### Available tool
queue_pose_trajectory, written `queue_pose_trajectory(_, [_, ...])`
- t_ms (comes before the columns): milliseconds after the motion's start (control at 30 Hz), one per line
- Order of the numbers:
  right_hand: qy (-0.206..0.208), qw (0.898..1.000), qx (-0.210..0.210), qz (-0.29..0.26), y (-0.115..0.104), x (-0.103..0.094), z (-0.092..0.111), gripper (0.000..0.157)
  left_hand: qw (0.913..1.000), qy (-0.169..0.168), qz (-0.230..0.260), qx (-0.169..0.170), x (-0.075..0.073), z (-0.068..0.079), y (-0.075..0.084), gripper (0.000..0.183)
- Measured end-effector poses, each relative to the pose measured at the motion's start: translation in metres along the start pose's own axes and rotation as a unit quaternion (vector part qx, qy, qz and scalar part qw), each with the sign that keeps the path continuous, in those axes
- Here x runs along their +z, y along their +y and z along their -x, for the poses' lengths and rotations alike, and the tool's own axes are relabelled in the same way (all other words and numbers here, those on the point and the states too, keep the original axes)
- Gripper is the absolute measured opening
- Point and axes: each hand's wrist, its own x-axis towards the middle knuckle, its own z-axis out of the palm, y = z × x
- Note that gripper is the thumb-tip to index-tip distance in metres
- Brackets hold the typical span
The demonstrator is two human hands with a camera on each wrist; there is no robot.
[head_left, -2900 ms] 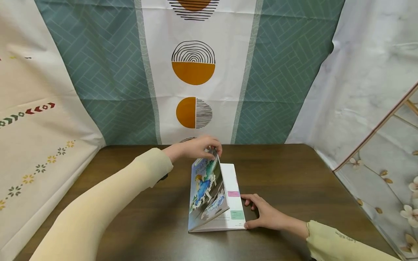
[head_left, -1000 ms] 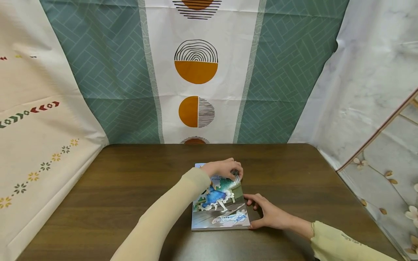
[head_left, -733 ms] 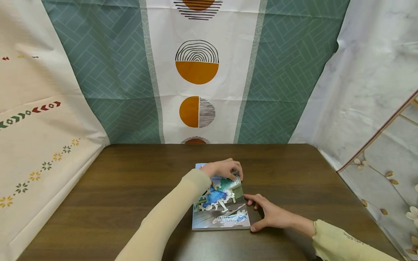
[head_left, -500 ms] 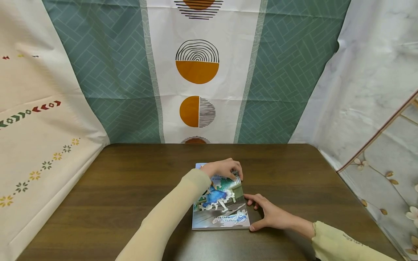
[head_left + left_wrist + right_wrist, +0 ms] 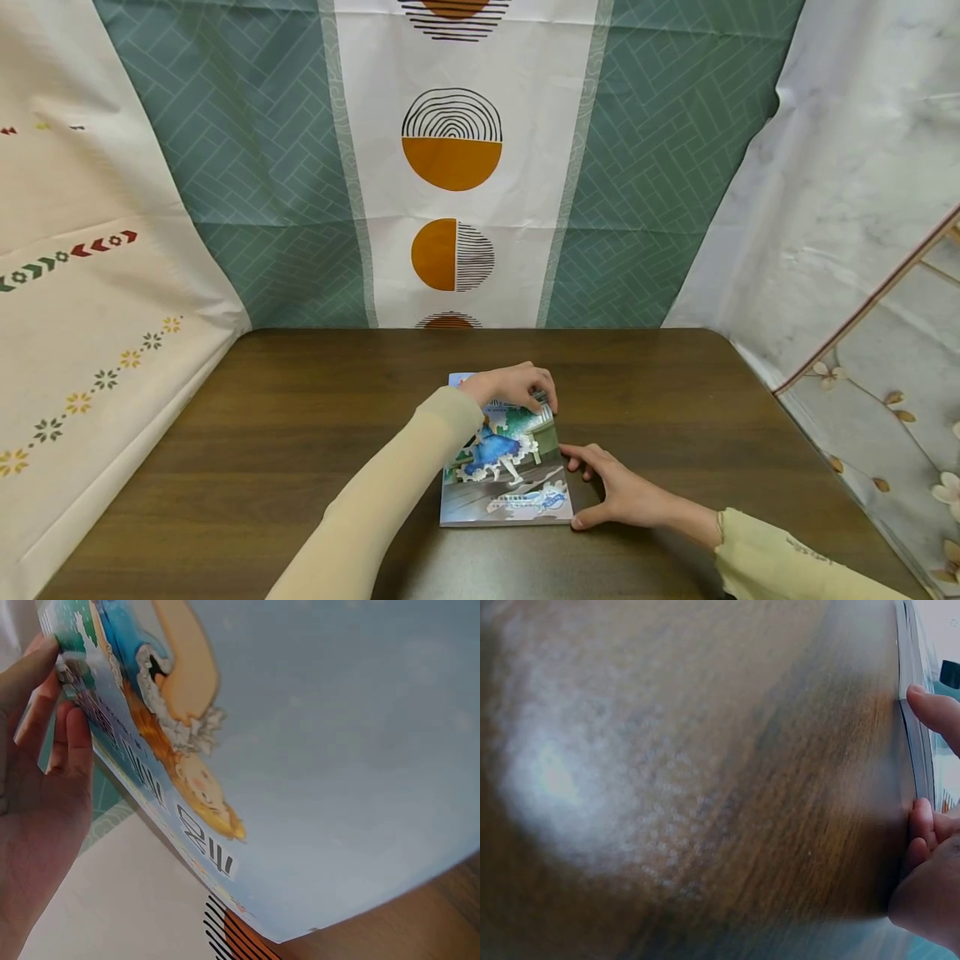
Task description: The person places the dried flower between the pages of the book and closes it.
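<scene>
A picture book (image 5: 498,479) with a blue-dressed figure on its cover lies closed on the brown table. My left hand (image 5: 517,386) reaches across its top and pinches the right edge near the far corner. In the left wrist view the thumb of that hand (image 5: 45,757) lies on the cover (image 5: 322,750) and the other fingers curl at the edge. To the right of the book, my right hand (image 5: 618,492) has thumb and forefinger spread. Their tips touch the book's right side, the thumb at the near corner. The right wrist view shows the hand (image 5: 934,855) against the page edges (image 5: 919,742).
The dark wooden table (image 5: 315,417) extends on both sides of the book. Behind it hangs a green and white patterned cloth (image 5: 637,167). A cream cloth (image 5: 105,292) borders the left side, and a pale floral one (image 5: 847,333) the right.
Earlier, the left hand held the cover raised over white pages. It has since come right and down with the cover, which now lies flat. The right hand stays beside the book.
</scene>
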Motion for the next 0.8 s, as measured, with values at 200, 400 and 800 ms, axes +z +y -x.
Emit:
queue_pose_trajectory(200, [0.003,1.000,0.004,0.009,0.0006,0.0018,-0.0001,0.090,0.9999,0.000,0.012,-0.006,0.0009,0.0001,0.0012,0.020])
queue_pose_trajectory(400, [0.004,1.000,-0.002,0.006,0.0006,0.0025,0.0005,0.089,1.0000,0.000,0.009,-0.004,0.0018,0.0002,0.0013,0.020])
queue_pose_trajectory(800, [0.006,1.000,-0.002,0.017,-0.0028,0.0019,0.0005,0.090,0.9995,0.025,0.017,0.012,0.0072,0.0089,0.0032,0.027])
